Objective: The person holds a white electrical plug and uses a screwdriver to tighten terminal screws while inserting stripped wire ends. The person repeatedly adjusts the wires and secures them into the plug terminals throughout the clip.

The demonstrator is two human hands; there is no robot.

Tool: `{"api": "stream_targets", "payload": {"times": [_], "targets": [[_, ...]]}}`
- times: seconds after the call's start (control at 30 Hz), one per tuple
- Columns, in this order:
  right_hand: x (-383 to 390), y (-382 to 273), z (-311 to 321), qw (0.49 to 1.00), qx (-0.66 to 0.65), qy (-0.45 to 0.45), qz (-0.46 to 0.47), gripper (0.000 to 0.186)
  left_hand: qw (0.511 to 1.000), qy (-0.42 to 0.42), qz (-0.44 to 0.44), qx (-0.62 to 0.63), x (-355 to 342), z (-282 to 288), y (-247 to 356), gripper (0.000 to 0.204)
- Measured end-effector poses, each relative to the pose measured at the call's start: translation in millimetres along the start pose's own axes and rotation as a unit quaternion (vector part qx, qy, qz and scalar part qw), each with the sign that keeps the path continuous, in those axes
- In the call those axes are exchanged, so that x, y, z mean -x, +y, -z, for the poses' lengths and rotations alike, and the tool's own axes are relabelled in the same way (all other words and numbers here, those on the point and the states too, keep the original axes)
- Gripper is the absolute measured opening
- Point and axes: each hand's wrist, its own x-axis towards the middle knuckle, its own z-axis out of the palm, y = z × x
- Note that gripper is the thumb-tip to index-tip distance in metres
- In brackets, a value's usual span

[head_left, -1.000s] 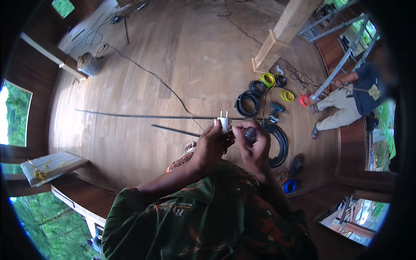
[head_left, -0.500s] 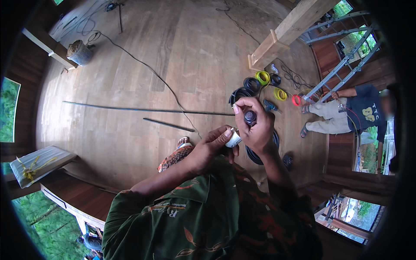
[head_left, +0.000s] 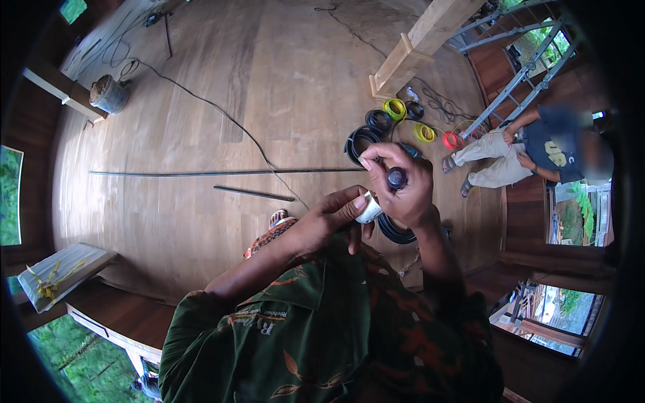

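Apparently steadying a small white piece (head_left: pixel 369 209) in the left hand (head_left: pixel 334 216), pinched between thumb and fingers in front of the torso, perhaps to keep it from shifting beside the other hand. Gripping a dark handle (head_left: pixel 397 177) in the right hand (head_left: pixel 415 191), curled around it and showing its round end, probably for a firm hold. Cannot tell whether anything on the handle's hidden end touches the white piece.

Just below the right hand, partly covered, a black coil (head_left: pixel 396 236) on the wooden floor (head_left: pixel 168 221). Farther on, near a wooden post (head_left: pixel 392 75), yellow coils (head_left: pixel 403 107) and a red coil (head_left: pixel 446 140), looped probably against tangling. To the left, a long dark rod (head_left: pixel 201 174) and a shorter rod (head_left: pixel 254 193), laid flat, perhaps against rolling underfoot. At the far right, a co-worker (head_left: pixel 531 143) near a leaning metal ladder (head_left: pixel 514 101); at the far left, a bucket (head_left: pixel 111 96) beside another post (head_left: pixel 64 94).
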Motion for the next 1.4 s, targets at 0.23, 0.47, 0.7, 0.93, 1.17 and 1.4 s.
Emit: {"api": "stream_targets", "payload": {"times": [0.23, 0.47, 0.7, 0.93, 1.17, 1.4], "targets": [[-15.8, 3.8, 52.9, 0.991, 0.019, 0.124, -0.055, 0.004, 0.996, 0.039, 0.077, -0.024, 10.5, -3.3, -8.8, 0.041], [-6.4, -5.4, 60.4, 0.969, -0.128, 0.114, -0.179, 0.01, 0.993, -0.061, 0.005, -0.1, 0.1, -25.2, 4.0, 0.043], [3.6, -1.9, 59.0, 0.944, -0.227, 0.176, -0.16, 0.01, 0.99, -0.061, -0.016, -0.127, 0.1, -41.3, 16.0, 0.036], [12.6, 7.7, 62.9, 0.899, -0.385, 0.201, 0.058, 0.013, 0.974, -0.083, -0.042, -0.205, 3.2, -67.3, 22.5, 0.041], [18.0, 6.8, 64.8, 0.889, -0.413, 0.167, 0.107, 0.013, 0.976, -0.176, 0.096, -0.084, -6.6, -77.9, 19.6, 0.039], [18.1, -9.8, 79.2, 0.943, -0.274, 0.162, -0.099, 0.014, 0.947, -0.031, -0.149, -0.281, -18.1, -82.5, -0.7, 0.018]]}}
